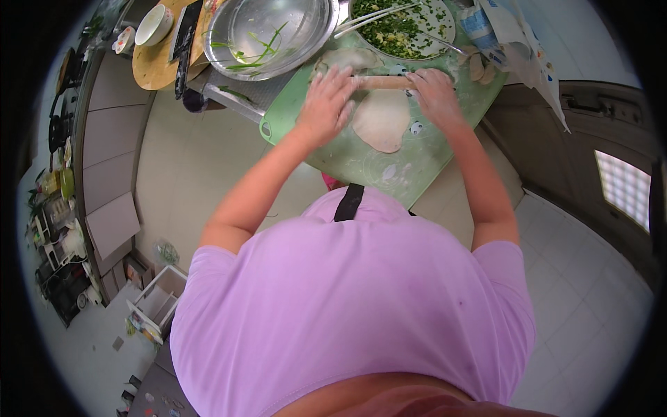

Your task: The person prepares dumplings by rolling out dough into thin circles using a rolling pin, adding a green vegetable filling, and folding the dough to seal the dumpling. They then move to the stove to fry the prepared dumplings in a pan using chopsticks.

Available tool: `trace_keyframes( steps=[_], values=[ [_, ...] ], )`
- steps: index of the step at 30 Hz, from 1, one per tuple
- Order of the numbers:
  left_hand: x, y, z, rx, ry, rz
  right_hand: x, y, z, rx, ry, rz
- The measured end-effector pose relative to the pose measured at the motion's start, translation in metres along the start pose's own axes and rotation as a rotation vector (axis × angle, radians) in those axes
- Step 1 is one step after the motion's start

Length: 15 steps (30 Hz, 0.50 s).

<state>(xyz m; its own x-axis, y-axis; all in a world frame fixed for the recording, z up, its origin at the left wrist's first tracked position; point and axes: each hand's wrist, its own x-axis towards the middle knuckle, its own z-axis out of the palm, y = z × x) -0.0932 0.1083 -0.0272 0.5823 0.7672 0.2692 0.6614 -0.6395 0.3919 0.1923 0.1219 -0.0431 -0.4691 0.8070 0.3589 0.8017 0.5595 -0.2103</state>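
Note:
A wooden rolling pin (384,83) lies crosswise at the far edge of a flattened sheet of dough (383,122). On its left end rests my left hand (329,104), with fingers stretched forward and dusted with flour. My right hand (435,96) holds the other end, its fingers bent over the wood. Beneath the dough is a green board (333,151) with printed circles and flour on it. A folded piece of dough with green filling showing through (351,59) lies beyond my left hand and is partly covered by it.
A bowl of chopped greens and egg (388,34) stands behind the pin, with white chopsticks (372,21) and a spoon across it. Left of it are a metal basin (323,26) with green stalks and a cleaver (186,36) on a wooden board (143,65). Dough pieces (477,68) lie right, beside a plastic bag (513,36).

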Motion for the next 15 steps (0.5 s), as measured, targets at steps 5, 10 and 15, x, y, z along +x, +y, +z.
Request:
trace_keyframes(
  steps=[5,10,15],
  values=[
    [0.02,-0.018,0.0,-0.121,-0.027,0.157,-0.029,-0.023,-0.005,0.056,-0.099,0.044],
    [0.005,-0.023,0.032,0.083,-0.099,0.136,-0.057,-0.058,-0.007,0.084,-0.238,0.21],
    [-0.025,-0.007,0.019,0.186,-0.233,0.119,-0.081,-0.099,-0.009,-0.159,-0.383,0.33]
  ],
)
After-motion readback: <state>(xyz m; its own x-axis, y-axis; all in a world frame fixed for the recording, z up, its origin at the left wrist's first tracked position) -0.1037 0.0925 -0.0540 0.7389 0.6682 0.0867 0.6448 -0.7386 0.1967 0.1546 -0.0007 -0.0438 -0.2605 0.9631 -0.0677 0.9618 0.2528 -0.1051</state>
